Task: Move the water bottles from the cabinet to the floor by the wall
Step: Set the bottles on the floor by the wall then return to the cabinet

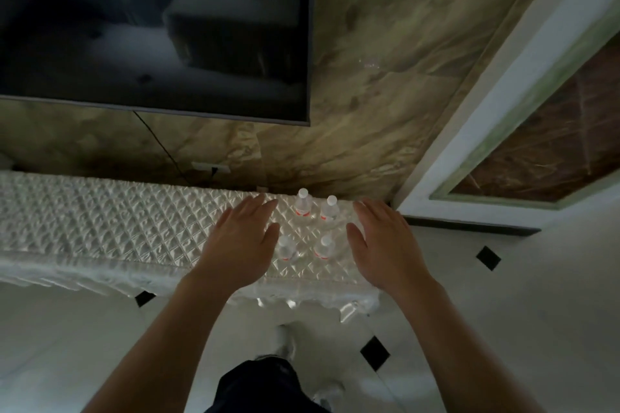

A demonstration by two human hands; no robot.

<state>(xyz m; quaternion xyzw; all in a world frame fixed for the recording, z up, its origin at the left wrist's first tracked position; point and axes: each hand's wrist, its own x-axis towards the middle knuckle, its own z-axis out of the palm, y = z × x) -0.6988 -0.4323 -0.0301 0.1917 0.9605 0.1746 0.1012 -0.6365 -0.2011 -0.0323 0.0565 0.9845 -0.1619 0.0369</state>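
Observation:
Several small clear water bottles with white caps and red labels stand upright in a square group on the cabinet top [100,218], which is covered by a white quilted cloth. The back pair are one bottle [303,204] and another [328,209]; the front pair are one [286,247] and another [324,246]. My left hand [241,245] hovers open just left of the group, fingers spread. My right hand [382,245] hovers open just right of it. Neither hand holds a bottle.
A large dark TV [154,27] hangs on the marbled wall [369,94] above the cabinet, with a cable running down to a socket [211,167]. White tiled floor [503,312] with black diamond insets lies right of the cabinet, by a white-framed wall panel [486,151].

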